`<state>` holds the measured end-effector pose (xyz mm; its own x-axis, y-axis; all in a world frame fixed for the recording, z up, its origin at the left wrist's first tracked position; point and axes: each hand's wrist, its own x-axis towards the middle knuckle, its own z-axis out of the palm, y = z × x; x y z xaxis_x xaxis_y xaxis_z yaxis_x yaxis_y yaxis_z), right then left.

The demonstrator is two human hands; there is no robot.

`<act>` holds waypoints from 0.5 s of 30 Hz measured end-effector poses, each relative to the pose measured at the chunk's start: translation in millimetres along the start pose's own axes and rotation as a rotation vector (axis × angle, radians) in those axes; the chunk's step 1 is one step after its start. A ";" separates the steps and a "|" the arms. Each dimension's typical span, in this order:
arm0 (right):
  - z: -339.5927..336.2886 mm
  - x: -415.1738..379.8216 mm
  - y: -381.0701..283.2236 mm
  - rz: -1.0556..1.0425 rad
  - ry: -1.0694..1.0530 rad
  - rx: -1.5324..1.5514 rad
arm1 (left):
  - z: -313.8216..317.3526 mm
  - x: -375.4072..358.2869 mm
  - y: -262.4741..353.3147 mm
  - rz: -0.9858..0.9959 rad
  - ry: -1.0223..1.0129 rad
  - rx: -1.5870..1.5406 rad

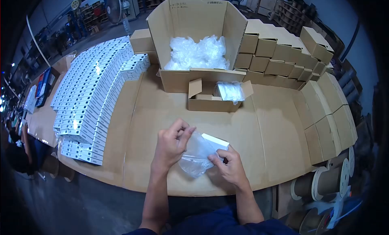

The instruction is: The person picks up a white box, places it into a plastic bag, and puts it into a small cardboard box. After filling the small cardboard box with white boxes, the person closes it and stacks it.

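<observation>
Near the table's front edge, my left hand pinches the upper edge of a clear plastic bag. My right hand is closed on a small white box, with thumb and fingers at its right end. The bag hangs between both hands and overlaps the box's lower left side; whether the box is inside it cannot be made out. Beyond the hands stands a small open carton holding a plastic-wrapped white item. Behind it, a large open carton holds many crumpled clear bags.
Stacked white boxes fill the table's left side. Closed brown cartons are piled at the back right, with more along the right edge. A fan stands behind. Cable spools sit below right. Another person is at far left.
</observation>
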<state>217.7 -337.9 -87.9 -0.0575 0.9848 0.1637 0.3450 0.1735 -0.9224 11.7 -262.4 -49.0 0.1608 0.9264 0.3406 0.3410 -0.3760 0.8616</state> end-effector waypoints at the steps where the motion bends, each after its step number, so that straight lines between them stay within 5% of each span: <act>1: 0.1 -1.7 3.3 0.014 0.010 0.017 | 1.9 -0.2 -3.6 -0.022 0.065 -0.066; 8: 14.8 -3.9 13.6 0.050 0.232 0.078 | 7.5 -16.8 -51.7 -0.031 0.472 -0.397; 11: 20.6 -6.7 17.9 0.038 0.346 0.025 | 22.2 -41.3 -61.5 -0.151 0.368 -0.929; 12: 24.1 -7.2 21.1 0.029 0.380 0.009 | 17.9 -52.2 -61.7 -0.413 0.193 -1.094; 15: 36.8 -3.9 30.1 -0.064 0.433 0.019 | 40.2 -69.7 -44.1 -0.326 0.020 -0.944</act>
<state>193.8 -336.4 -129.2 0.3213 0.8805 0.3485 0.3356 0.2383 -0.9114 22.6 -311.3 -125.9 0.1718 0.9846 0.0330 -0.5111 0.0604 0.8574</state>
